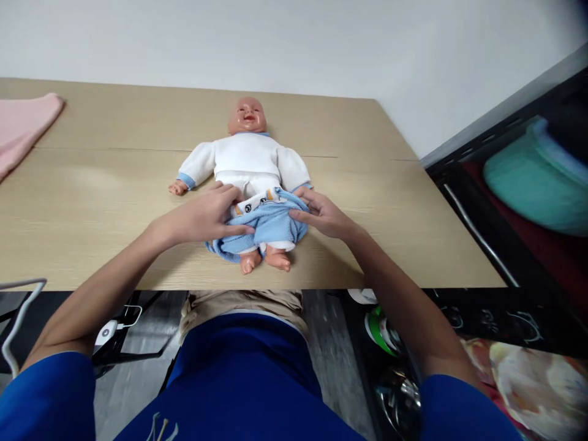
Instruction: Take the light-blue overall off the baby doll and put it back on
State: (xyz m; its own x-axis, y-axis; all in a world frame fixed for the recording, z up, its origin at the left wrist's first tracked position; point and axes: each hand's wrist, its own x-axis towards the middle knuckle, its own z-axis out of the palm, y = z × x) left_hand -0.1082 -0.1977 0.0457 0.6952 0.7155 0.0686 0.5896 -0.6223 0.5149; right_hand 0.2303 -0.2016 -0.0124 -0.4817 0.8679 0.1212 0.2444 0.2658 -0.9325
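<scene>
A baby doll (pixel 248 153) in a white top with blue cuffs lies on its back on the wooden table, its head away from me. Light blue cloth pants (pixel 275 225) with a patterned white strip at the waist cover its legs, and both bare feet stick out below. My left hand (pixel 206 213) is closed on the pants at the waist's left side, the fingertips partly hidden by the cloth. On the right side, my right hand (pixel 322 213) holds the pants' edge between thumb and fingers.
Pink cloth (pixel 25 125) lies on the wooden table (pixel 114 184) at the far left. A black shelf unit at the right holds a teal basin (pixel 537 180). Below the table's right side are a green-and-white round item (pixel 380 331) and shiny metalware (pixel 399 398).
</scene>
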